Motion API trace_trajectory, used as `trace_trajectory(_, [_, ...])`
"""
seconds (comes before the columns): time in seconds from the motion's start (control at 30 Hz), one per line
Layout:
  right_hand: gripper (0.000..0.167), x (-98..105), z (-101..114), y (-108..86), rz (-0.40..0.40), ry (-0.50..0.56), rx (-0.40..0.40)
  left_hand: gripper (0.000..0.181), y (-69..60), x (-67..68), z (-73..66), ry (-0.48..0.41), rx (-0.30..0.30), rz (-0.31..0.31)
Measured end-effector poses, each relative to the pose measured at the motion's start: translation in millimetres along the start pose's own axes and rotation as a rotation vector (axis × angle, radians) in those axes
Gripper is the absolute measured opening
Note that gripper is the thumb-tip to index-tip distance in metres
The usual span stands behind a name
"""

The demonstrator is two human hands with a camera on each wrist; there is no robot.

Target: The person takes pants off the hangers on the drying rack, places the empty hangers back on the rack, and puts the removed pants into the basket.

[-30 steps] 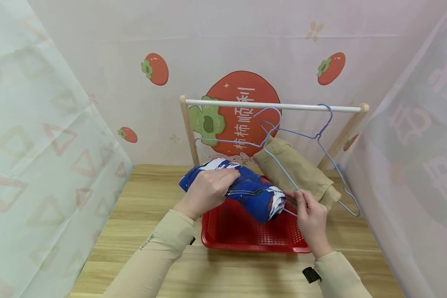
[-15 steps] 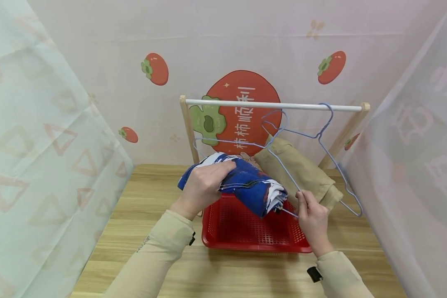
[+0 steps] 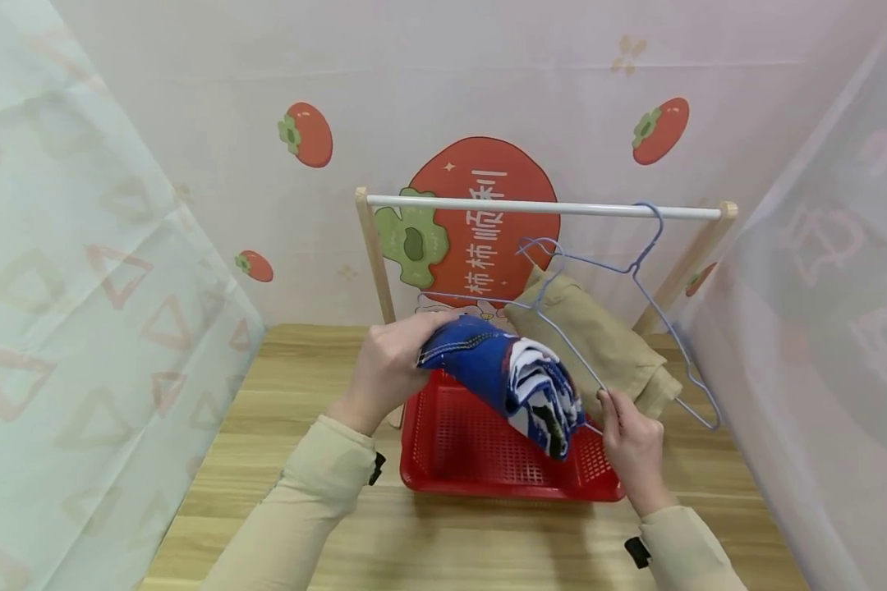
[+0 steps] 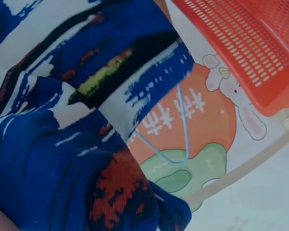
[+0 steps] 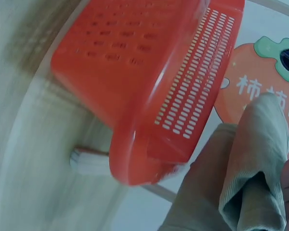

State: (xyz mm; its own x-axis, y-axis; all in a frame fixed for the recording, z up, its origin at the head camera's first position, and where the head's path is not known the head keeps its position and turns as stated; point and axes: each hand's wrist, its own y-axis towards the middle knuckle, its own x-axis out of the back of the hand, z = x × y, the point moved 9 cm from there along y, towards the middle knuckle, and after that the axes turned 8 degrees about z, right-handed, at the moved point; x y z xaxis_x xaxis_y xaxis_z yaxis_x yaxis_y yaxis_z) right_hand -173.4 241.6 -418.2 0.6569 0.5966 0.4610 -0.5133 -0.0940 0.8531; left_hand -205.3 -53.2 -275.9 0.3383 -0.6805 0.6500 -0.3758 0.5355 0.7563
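Observation:
In the head view my left hand (image 3: 390, 365) grips a folded blue, white and red patterned garment (image 3: 469, 361), which hangs over the lower bar of a light blue wire hanger (image 3: 571, 346). My right hand (image 3: 633, 443) pinches that hanger at its lower right corner. The hanger's hook stands below the rack's rail, apart from it. The left wrist view is mostly filled by the patterned garment (image 4: 120, 192), with a corner of the hanger (image 4: 185, 125) beyond it. A second blue hanger (image 3: 654, 308) hooks on the rail, bearing beige trousers (image 3: 599, 336).
The rack's white rail (image 3: 473, 204) runs between wooden posts (image 3: 375, 254) at the back. A red perforated basket (image 3: 503, 492) sits on the wooden table (image 3: 266, 410) under the hands. Printed cloth walls (image 3: 118, 287) enclose the table at the back and sides.
The hanger has shifted right and its hook has come down from near the rail. The patterned garment has turned its folded end towards the camera. My right hand has moved slightly right and down.

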Motion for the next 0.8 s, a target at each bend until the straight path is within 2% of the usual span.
trace_trajectory(0.2, [0.038, 4.5, 1.0, 6.0, 0.012, -0.046, 0.045, 0.045, -7.1, -3.6, 1.0, -0.007, -0.009, 0.044])
trace_trajectory(0.8, [0.038, 20.6, -9.0, 26.5, -0.029, -0.136, 0.057, 0.040, -14.3, 6.0, -1.0, -0.051, -0.004, 0.045])
